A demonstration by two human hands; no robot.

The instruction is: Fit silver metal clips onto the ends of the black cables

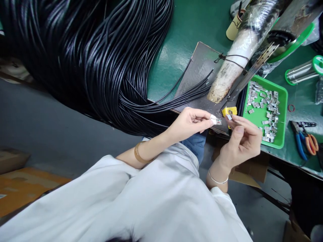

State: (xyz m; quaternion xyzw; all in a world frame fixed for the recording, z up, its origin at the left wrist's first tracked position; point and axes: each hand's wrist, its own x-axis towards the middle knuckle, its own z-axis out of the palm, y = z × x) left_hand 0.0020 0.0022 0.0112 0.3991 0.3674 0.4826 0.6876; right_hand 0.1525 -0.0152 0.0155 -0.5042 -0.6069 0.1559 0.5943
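My left hand [193, 122] is closed in a pinch, with white wrapping on a fingertip. Out of that pinch sticks a small metal USB connector [219, 122] with thin coloured wires at its end. Just to the right, my right hand [243, 139] holds another small metal piece [229, 117], which looks like a USB connector, between thumb and fingers. The two pieces are apart. Behind the right fingertips sits a yellow block [230, 110], partly covered by them. Black cables [176, 101] run across the dark board [191, 75] behind my left hand.
A green tray [283, 117] holds many metal connectors. Above the board slants a wrapped white pipe [230, 65], beside a metal bar [257, 70]. A solder spool [299, 72], blue-handled pliers [300, 144] and an orange-handled tool [311, 144] lie right. A big black cable bundle [101, 60] fills the left.
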